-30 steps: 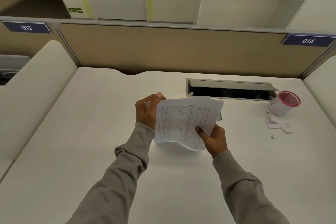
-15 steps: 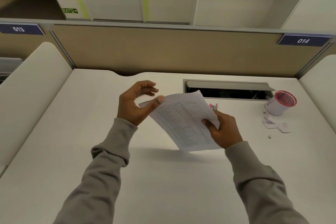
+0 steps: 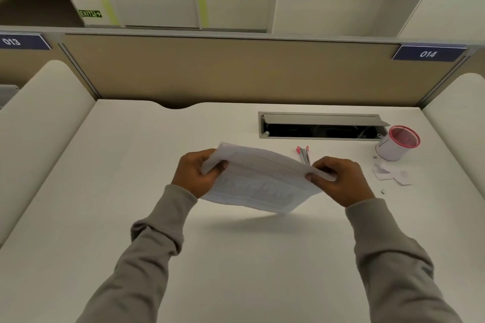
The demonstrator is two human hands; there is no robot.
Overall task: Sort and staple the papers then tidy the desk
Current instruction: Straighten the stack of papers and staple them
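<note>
A thin stack of printed papers with tables of small text hangs above the white desk, turned sideways and sagging in the middle. My left hand grips its left end, thumb on top. My right hand pinches its right end. Behind the papers, pens with pink caps lie on the desk. No stapler shows in this view.
A white cup with a pink rim stands at the back right, with small torn paper scraps in front of it. An open cable slot is set into the desk's rear. Beige partition walls enclose the desk.
My left hand had let go of the papers and has taken hold of the left end again. The stack has turned from upright to lying sideways between both hands.
</note>
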